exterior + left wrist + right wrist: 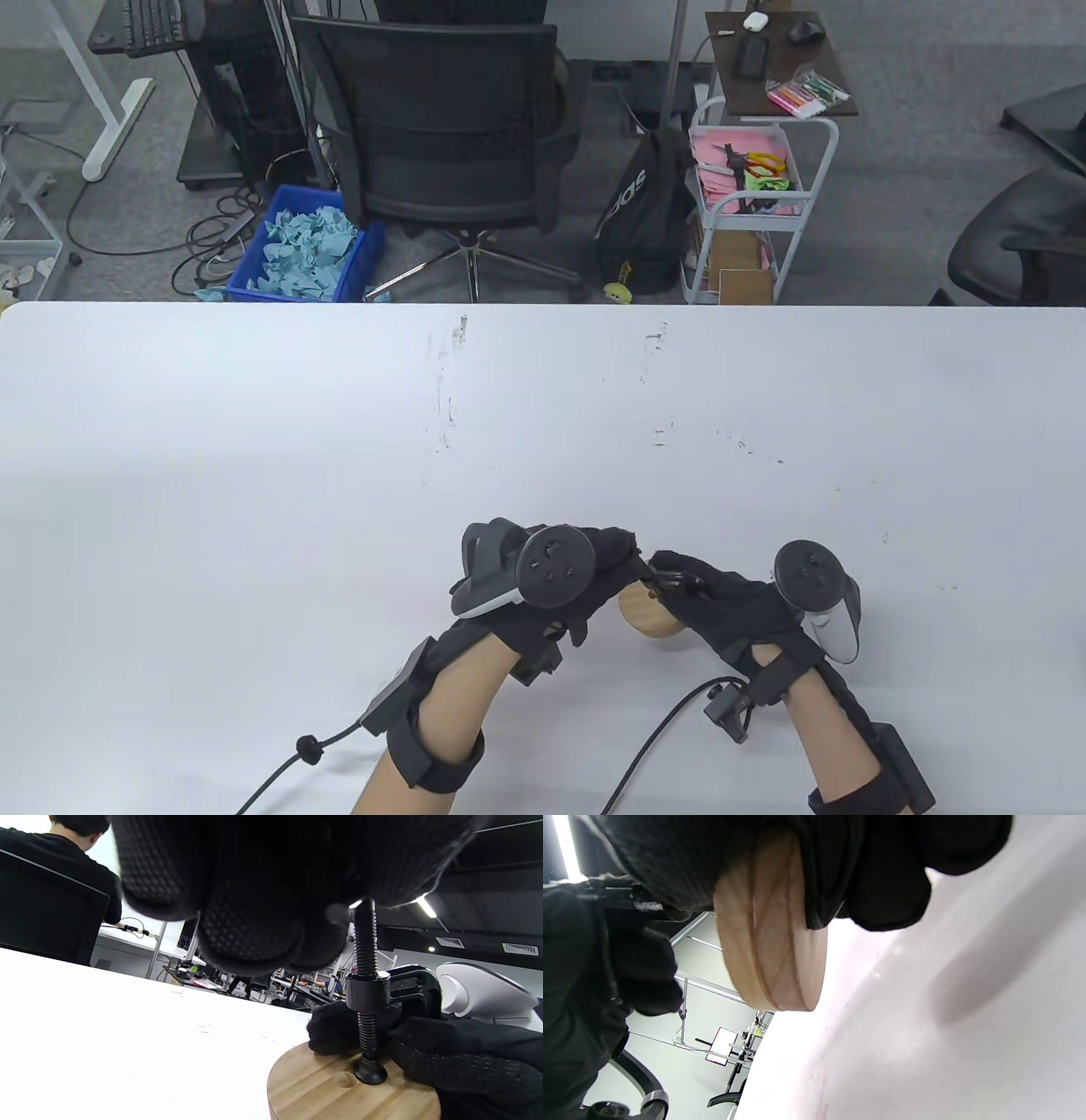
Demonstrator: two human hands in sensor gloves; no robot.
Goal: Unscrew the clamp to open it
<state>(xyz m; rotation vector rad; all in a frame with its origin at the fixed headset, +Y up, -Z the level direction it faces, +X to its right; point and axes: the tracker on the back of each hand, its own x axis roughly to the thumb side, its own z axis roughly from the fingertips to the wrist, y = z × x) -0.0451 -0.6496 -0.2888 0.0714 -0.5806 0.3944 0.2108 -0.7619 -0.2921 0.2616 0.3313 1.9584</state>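
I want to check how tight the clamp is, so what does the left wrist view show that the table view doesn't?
Only the left wrist view shows the clamp: its threaded screw stands upright, and its foot presses on the top of the wooden disc. Only the table view shows both hands whole, the left hand and right hand meeting over the disc, low on the white table. Both views show the disc, the table and gloved fingers.

Beyond the white table (254, 441), grey carpet (916, 212) holds a black office chair (441, 127), a blue bin (305, 246) and a white cart (747, 204).
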